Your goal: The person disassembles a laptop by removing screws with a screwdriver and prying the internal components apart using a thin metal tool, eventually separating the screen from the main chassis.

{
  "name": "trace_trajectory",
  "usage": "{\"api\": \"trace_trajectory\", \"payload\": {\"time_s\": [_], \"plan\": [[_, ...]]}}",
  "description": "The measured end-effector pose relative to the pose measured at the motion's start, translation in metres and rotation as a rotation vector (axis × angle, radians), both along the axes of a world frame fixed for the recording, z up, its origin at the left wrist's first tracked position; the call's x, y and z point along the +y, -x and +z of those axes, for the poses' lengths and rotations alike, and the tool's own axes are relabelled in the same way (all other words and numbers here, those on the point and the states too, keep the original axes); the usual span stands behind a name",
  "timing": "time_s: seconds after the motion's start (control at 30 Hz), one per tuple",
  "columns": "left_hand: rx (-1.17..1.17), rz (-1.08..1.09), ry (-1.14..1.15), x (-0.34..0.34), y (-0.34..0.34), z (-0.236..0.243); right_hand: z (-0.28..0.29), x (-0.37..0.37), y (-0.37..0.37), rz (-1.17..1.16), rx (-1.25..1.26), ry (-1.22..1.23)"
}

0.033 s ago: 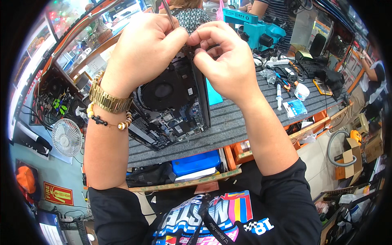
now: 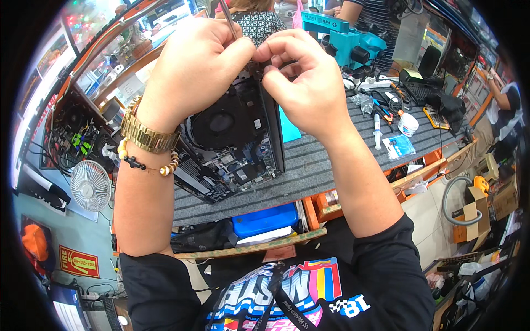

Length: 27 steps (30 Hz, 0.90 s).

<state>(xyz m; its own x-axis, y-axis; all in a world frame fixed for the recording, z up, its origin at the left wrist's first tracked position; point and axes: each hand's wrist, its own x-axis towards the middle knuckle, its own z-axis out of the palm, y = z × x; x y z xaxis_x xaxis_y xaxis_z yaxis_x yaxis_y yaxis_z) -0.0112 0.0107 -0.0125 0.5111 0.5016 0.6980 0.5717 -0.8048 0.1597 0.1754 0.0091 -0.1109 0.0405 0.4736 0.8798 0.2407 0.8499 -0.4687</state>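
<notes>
An opened black laptop with its fan, battery and circuit board bare lies on a grey ribbed mat. Over its upper end, my left hand is closed round a thin metal tool that points upward. Close beside it, my right hand has thumb and fingers curled in at the laptop's upper right corner; what they hold is hidden. A gold watch and a bead bracelet are on my left wrist. A light blue sheet lies right of the laptop.
A teal device, loose tools, a white syringe, white tub and multimeter are at the right. A white fan is at left. Drawers sit below the front edge. Other people stand behind the bench and at far right.
</notes>
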Motion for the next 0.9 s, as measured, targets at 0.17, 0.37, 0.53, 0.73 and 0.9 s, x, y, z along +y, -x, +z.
{"api": "trace_trajectory", "payload": {"time_s": [0.17, 0.37, 0.53, 0.73, 0.9], "plan": [[0.008, 0.005, -0.055, 0.0041, 0.0007, 0.0015, 0.0031, 0.0081, 0.0036, 0.024, 0.096, -0.062], [0.005, 0.018, -0.044, 0.0031, 0.0017, 0.0021, 0.0019, 0.0007, -0.0006, 0.024, 0.005, 0.012], [-0.04, 0.009, 0.003, 0.0015, 0.0002, 0.0009, 0.0021, 0.0015, -0.0001, 0.024, 0.012, 0.002], [-0.029, 0.024, -0.029, 0.0055, 0.0019, 0.0026, 0.0016, 0.0001, 0.0005, 0.028, 0.017, 0.021], [-0.023, 0.024, -0.108, 0.0098, 0.003, 0.0053, 0.0009, -0.0005, 0.0008, 0.033, 0.02, 0.012]]}}
